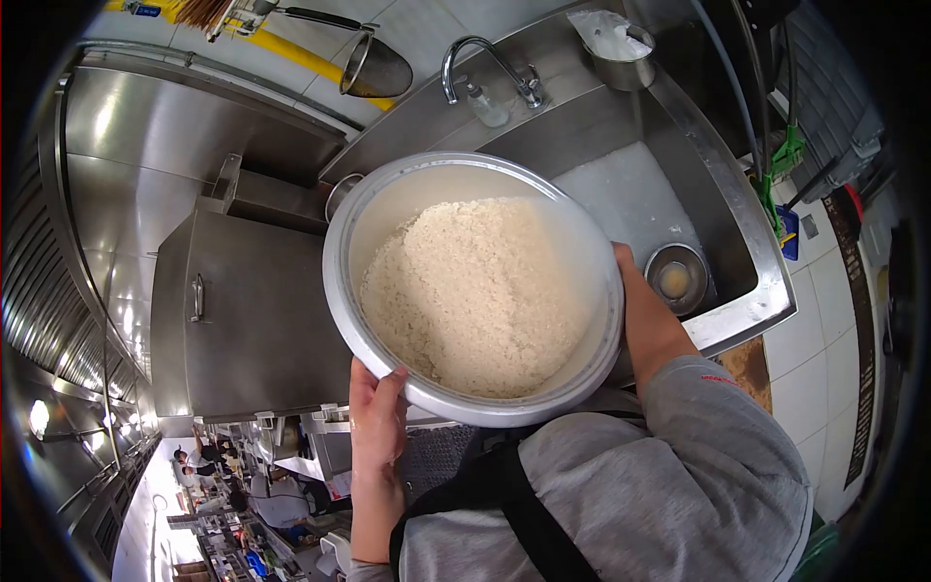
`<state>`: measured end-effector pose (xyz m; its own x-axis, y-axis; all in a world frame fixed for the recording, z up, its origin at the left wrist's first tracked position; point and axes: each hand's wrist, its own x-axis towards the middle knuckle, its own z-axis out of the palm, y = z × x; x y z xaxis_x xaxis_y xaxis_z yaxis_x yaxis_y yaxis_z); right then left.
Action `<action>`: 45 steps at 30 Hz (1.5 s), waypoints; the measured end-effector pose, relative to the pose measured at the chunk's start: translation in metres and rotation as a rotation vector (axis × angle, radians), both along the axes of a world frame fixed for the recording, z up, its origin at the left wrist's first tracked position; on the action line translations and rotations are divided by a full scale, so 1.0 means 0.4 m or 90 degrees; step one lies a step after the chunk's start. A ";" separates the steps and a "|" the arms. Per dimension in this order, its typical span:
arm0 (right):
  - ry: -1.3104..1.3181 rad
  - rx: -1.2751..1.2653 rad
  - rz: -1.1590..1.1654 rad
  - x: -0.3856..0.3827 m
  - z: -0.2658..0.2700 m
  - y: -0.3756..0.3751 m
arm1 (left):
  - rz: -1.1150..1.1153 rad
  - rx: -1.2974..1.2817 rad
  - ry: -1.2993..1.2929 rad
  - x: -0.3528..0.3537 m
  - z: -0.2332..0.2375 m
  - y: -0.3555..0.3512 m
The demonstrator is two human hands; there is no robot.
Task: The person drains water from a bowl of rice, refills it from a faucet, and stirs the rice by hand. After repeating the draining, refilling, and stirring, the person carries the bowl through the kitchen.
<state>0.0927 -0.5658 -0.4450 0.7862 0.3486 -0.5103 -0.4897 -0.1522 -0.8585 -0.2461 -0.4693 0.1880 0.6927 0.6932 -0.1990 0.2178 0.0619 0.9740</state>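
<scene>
A big round pot [349, 320] with a pale inside and a wide metal rim is held up in front of me, tilted so its inside faces the camera. White rice grains [475, 291] are heaped in it. My left hand [378, 407] grips the pot's near-left rim, with the thumb over the edge and the other fingers underneath. On the far right side, my right hand [624, 260] supports the pot's outer wall; most of its fingers are hidden behind the pot.
Beyond the pot is a steel sink [693, 175] with whitish water [630, 199] and a small metal bowl [677, 276] inside. A curved faucet [485, 48], a soap bottle [487, 107] and a metal container [621, 68] stand along it. A steel cabinet [257, 310] is at left. Other people appear lower left.
</scene>
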 end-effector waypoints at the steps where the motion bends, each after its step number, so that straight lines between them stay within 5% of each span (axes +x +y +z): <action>1: -0.023 0.024 -0.001 0.007 -0.039 0.008 | 0.001 0.002 0.003 0.002 0.000 -0.002; 5: -0.134 0.053 -0.043 0.012 -0.075 0.028 | -0.009 0.012 0.012 0.001 -0.001 -0.001; 7: -0.138 -0.013 0.023 0.011 -0.026 0.013 | -0.023 0.033 0.033 0.000 -0.002 -0.003; 10: -0.173 -0.147 0.025 -0.050 0.264 -0.052 | -0.022 0.033 0.048 -0.001 -0.004 -0.002; 14: -0.228 -0.243 0.068 -0.040 0.247 -0.044 | -0.010 0.028 0.029 0.012 0.002 -0.014; 16: -0.167 -0.058 0.017 -0.051 0.311 -0.065 | -0.014 0.036 0.042 0.012 0.002 -0.012; 20: -0.168 0.021 -0.053 -0.071 0.367 -0.054 | -0.018 0.045 0.047 0.011 0.001 -0.010; 22: 0.082 0.292 -0.219 -0.084 0.401 -0.040 | -0.012 0.044 0.042 0.012 0.000 -0.012; 25: 0.247 0.337 -0.291 -0.102 0.476 -0.037 | -0.011 0.045 0.035 0.014 -0.001 -0.018; 37: 0.303 0.411 -0.272 -0.117 0.557 -0.044 | -0.037 0.069 0.060 0.020 -0.001 -0.031; 45: 0.300 0.443 -0.231 -0.099 0.458 -0.027 | -0.043 0.077 0.064 0.016 -0.007 -0.022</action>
